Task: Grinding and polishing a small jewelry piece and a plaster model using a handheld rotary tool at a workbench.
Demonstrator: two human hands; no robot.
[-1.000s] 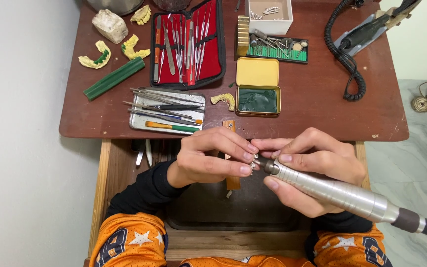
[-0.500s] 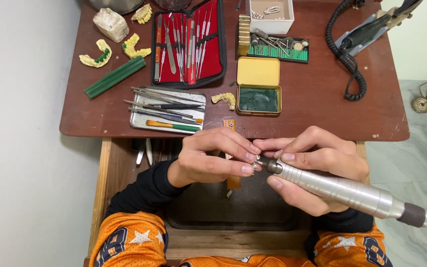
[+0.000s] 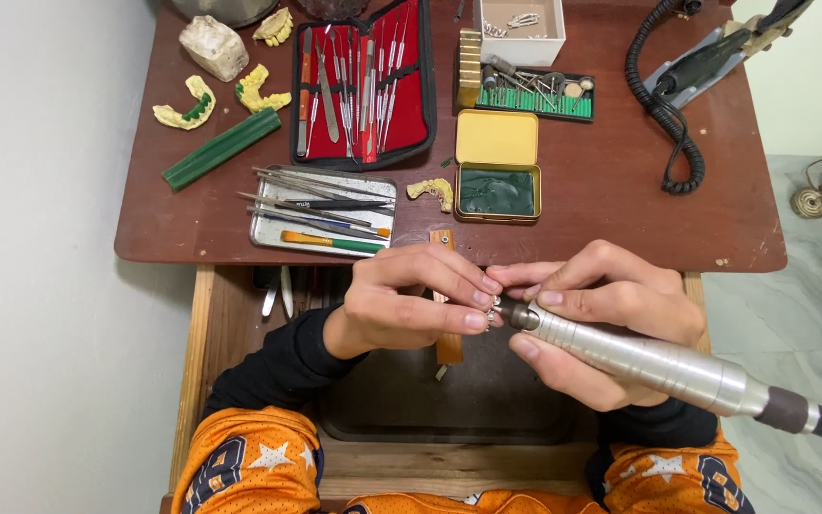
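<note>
On the brown table, 3 containers stood out. A black zip case (image 3: 363, 86) with red lining lay open at the top centre, its instruments in loops. Just right of it, a small rectangular tin (image 3: 498, 176) lay open, yellow lid up, green material inside. Above the tin, a white cardboard box (image 3: 522, 21) stood open at the table's far edge. No labels, signs or screens showed.

It was a dental workshop. Jaw casts (image 3: 185, 105) lay on the bench (image 3: 611, 200). An instrument case (image 3: 365, 84) and burs (image 3: 537, 92) sat nearby.
</note>
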